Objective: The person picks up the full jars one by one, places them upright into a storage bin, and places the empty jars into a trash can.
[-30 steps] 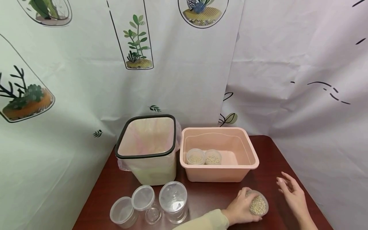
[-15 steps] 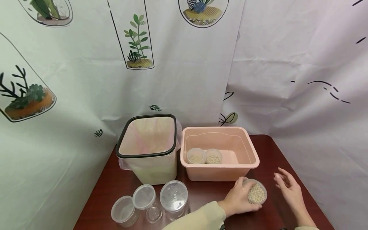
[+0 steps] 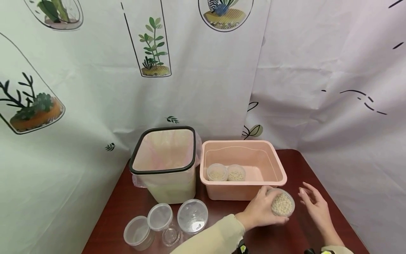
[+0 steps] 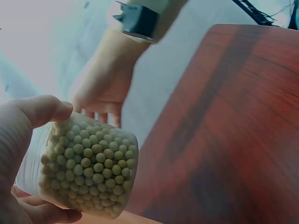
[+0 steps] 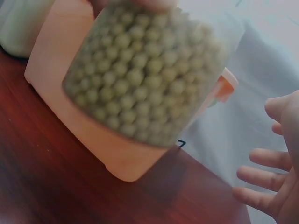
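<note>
My left hand [image 3: 260, 211] grips a clear plastic jar [image 3: 283, 204] full of round, pale yellowish beans. In the left wrist view, thumb and fingers curl round the whitish lidded end of the jar [image 4: 93, 163]. It is tilted and raised above the table, just in front of the pink basin [image 3: 241, 192]. To its right, my right hand [image 3: 317, 208] hovers apart with fingers relaxed and holds nothing; the right wrist view shows its fingers [image 5: 261, 177] spread beside the jar [image 5: 145, 74].
Inside the basin's left side stand two bean-filled jars [image 3: 217, 173]. Left of it is a white bin [image 3: 171, 188] with a black rim and a liner. Several clear jars [image 3: 192, 216] stand at the table's front left. A printed curtain [image 3: 215, 88] hangs behind the dark red table [image 3: 290, 158].
My left hand has lifted the jar and moved it away from me, toward the basin's front right corner. The right hand has moved forward and slightly left alongside it.
</note>
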`<action>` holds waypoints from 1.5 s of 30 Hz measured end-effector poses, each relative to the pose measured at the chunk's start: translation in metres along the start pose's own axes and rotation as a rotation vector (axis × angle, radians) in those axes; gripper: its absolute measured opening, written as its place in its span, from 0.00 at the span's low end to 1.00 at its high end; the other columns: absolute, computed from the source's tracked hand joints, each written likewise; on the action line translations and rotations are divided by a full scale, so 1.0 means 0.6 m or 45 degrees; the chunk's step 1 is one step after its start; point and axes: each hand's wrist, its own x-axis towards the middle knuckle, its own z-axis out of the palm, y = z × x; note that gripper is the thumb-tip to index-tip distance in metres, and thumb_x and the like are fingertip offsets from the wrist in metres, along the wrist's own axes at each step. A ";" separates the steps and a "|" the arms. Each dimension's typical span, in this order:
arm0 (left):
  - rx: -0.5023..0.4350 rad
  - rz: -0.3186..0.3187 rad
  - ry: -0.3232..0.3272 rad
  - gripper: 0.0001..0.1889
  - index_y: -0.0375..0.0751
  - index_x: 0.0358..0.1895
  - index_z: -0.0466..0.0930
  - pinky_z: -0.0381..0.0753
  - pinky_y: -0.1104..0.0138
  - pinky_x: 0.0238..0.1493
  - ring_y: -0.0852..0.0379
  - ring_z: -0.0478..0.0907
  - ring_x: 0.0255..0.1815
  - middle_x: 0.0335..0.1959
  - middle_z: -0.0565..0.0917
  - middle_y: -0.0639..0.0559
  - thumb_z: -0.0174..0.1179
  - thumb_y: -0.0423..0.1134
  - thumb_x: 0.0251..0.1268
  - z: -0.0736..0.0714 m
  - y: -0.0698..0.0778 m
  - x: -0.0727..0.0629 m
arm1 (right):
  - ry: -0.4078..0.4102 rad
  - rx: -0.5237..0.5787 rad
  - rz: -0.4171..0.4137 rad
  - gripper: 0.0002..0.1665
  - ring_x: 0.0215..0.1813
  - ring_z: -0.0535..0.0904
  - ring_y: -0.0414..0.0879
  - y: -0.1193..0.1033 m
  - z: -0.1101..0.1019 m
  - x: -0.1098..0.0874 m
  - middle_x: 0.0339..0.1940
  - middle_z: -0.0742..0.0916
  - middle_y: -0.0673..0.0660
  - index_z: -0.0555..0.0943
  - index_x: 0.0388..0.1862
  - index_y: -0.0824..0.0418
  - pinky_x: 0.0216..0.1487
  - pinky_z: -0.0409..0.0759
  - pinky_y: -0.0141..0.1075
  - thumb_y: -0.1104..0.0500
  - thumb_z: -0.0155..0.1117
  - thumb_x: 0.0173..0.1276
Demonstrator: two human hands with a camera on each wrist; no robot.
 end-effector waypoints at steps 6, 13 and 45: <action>-0.024 -0.019 0.029 0.40 0.54 0.59 0.69 0.65 0.84 0.41 0.68 0.68 0.44 0.48 0.69 0.54 0.73 0.58 0.35 -0.033 0.005 0.014 | -0.062 0.076 0.029 0.28 0.43 0.75 0.24 -0.069 0.003 0.000 0.53 0.76 0.59 0.66 0.68 0.56 0.35 0.76 0.22 0.52 0.54 0.70; 0.005 -0.001 0.067 0.41 0.54 0.59 0.68 0.65 0.84 0.40 0.68 0.69 0.44 0.47 0.70 0.54 0.73 0.58 0.35 -0.060 0.007 0.032 | -0.122 0.078 0.019 0.29 0.46 0.75 0.28 -0.041 0.011 0.016 0.56 0.75 0.54 0.65 0.69 0.53 0.36 0.77 0.25 0.51 0.54 0.71; -0.237 -0.242 0.254 0.39 0.51 0.59 0.70 0.70 0.76 0.45 0.63 0.70 0.46 0.49 0.69 0.52 0.76 0.50 0.37 -0.122 -0.041 0.119 | -0.177 0.363 0.006 0.28 0.43 0.78 0.32 -0.103 0.064 0.047 0.52 0.76 0.59 0.68 0.65 0.59 0.36 0.78 0.27 0.55 0.58 0.68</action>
